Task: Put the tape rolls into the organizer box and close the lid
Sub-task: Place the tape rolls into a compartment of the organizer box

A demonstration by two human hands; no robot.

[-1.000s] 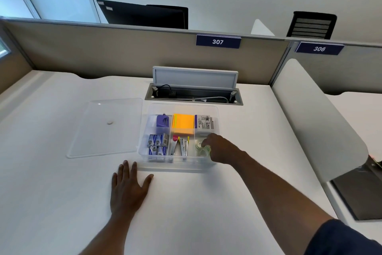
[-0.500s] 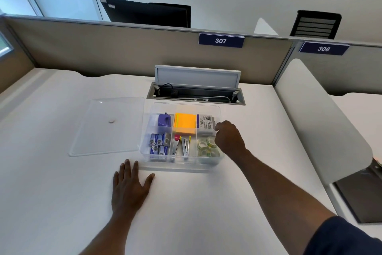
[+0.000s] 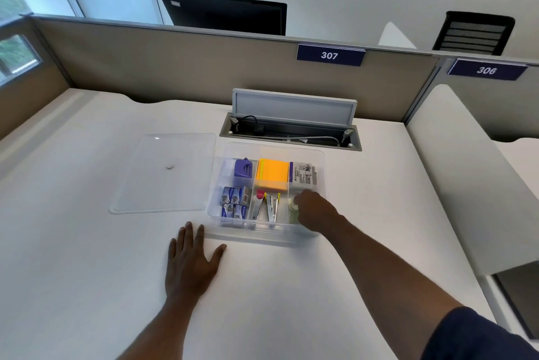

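The clear organizer box (image 3: 258, 233) stands open in the middle of the white desk. Pale green tape rolls (image 3: 292, 212) lie in its front right compartment, mostly hidden under my right hand (image 3: 316, 209). That hand reaches into this compartment with its fingers curled down onto the rolls; whether it grips one is hidden. My left hand (image 3: 191, 263) rests flat on the desk just in front of the box's left corner, fingers spread and holding nothing. The clear lid (image 3: 166, 173) lies flat on the desk, touching the box's left side.
Other compartments hold an orange sticky-note pad (image 3: 272, 173), a purple item (image 3: 242, 167), small blue boxes (image 3: 233, 202), staplers (image 3: 265, 205) and a labelled packet (image 3: 303, 173). An open cable hatch (image 3: 291, 126) sits behind the box. A white divider (image 3: 466, 173) bounds the desk's right side.
My right hand drew back up to the box's right rim, baring the tape rolls, then dropped into the front right compartment again over them. My left hand stayed put.
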